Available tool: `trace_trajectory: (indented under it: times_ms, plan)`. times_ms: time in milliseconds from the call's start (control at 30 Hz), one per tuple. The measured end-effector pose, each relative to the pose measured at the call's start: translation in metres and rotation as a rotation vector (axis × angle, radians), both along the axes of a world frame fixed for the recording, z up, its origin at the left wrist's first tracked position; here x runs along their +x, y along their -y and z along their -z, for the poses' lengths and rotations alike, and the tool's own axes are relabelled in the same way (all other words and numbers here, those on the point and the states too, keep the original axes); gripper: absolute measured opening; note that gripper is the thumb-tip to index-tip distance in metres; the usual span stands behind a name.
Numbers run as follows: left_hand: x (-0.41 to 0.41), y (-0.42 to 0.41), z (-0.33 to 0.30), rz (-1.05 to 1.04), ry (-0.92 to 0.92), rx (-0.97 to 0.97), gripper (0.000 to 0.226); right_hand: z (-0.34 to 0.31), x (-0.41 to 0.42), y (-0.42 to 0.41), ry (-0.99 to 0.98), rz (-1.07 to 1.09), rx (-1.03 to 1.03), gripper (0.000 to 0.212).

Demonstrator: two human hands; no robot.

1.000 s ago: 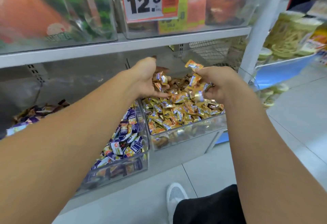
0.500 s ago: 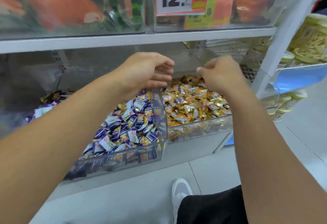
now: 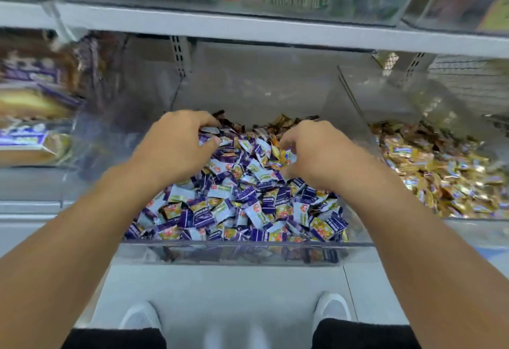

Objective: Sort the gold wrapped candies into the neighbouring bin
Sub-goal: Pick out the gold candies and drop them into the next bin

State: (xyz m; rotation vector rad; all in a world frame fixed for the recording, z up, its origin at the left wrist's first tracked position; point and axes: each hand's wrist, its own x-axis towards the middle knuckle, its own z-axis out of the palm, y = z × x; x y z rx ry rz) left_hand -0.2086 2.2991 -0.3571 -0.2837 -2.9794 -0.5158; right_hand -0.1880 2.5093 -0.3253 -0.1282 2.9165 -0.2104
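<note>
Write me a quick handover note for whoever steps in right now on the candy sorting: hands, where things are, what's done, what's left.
Left hand: fingers curled into the purple candies at the back of the middle bin; a firm hold can't be confirmed.
Right hand: pinching a gold wrapped candy in the same bin.
Gold bin sits directly to the right, already well filled.
Left: a few gold wrappers remain among the purple candies; carry them across.

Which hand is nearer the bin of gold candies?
Right. The right hand digs in the purple candy bin beside the wall it shares with the gold bin. The left hand digs nearer that purple bin's far side.
</note>
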Motion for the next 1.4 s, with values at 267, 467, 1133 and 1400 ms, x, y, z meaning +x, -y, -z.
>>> trace_trajectory:
  times_ms: [267, 467, 1133, 1400]
  plan:
    - [-0.003, -0.016, 0.014, 0.039, -0.087, 0.222, 0.016, 0.016, -0.033, 0.006, 0.028, 0.053, -0.115, 0.009]
    - [-0.007, -0.035, -0.004, -0.183, 0.696, 1.493, 0.028, -0.007, -0.032, 0.016, 0.190, 0.244, -1.121, 0.009]
    - [-0.015, -0.036, 0.003, -0.193, 0.643, 1.044, 0.039, -0.004, -0.037, -0.003, 0.127, 0.297, -0.868, 0.010]
    - [-0.017, -0.042, 0.011, -0.130, 0.505, 1.010, 0.032, 0.002, -0.037, 0.001, -0.009, 0.182, -0.728, 0.011]
